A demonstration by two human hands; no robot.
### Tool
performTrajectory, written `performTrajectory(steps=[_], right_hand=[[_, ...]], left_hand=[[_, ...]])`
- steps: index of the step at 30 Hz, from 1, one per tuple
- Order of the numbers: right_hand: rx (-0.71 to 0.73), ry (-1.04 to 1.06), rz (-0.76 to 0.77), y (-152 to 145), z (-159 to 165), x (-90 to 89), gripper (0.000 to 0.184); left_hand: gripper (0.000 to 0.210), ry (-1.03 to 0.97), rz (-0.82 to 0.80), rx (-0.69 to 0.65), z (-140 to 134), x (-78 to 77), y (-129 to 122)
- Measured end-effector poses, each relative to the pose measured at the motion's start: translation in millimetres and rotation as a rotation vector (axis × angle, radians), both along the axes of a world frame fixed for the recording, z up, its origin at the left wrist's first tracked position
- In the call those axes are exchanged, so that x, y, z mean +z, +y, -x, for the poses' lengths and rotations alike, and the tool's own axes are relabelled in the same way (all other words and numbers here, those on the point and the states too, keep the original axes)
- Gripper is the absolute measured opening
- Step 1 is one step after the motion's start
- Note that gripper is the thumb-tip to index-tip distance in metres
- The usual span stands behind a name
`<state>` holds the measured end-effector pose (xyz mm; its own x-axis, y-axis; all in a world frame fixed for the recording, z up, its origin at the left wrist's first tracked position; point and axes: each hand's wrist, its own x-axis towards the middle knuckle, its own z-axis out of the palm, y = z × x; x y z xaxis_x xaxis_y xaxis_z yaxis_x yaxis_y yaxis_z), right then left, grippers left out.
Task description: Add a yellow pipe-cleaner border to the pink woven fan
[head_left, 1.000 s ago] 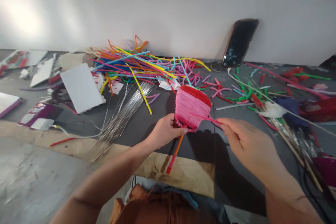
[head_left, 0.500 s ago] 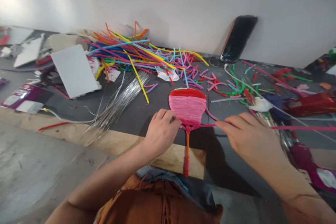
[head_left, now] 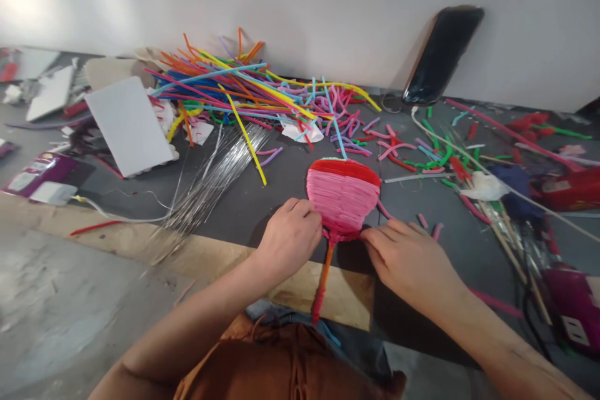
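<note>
A hand-fan shape made of pipe cleaners (head_left: 342, 197) lies in front of me, pink with a red band near its top. Its thin orange-and-red handle (head_left: 324, 281) points toward my body, slightly slanted. My left hand (head_left: 290, 234) is closed on the fan's lower left edge. At the lower right edge, my right hand (head_left: 410, 256) is closed, its fingertips pinching a pink pipe cleaner against the shape. A loose length of pink pipe cleaner (head_left: 497, 303) shows beyond my right forearm. The pinched part itself is hidden by my fingers.
Behind the fan is a pile of coloured pipe cleaners (head_left: 225, 84) with short cut pieces. Silver wires (head_left: 210, 184) and a white box (head_left: 129, 128) lie left. A phone (head_left: 443, 56) leans on the wall. A white cable (head_left: 469, 165) and a purple packet (head_left: 572, 309) are right.
My right hand has moved left, up to the fan's lower edge, and the long pink pipe cleaner no longer stretches out to the right. The fan's handle has tilted left; my left hand keeps its place.
</note>
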<state>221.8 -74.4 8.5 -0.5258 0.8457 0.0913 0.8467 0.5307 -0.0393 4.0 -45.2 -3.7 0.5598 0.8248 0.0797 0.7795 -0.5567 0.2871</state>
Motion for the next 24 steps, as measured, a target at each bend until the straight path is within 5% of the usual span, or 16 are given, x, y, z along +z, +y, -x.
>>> performTrajectory(steps=[14,24], right_hand=[[-0.092,-0.102,-0.009,-33,16,16.8,0.013],[-0.076,-0.054,0.018,-19,19,13.2,0.009]], left_hand=[[0.023,0.097,0.084,-0.079,3,13.5,1],[0.019,0.010,0.107,-0.094,10,9.0,-3]])
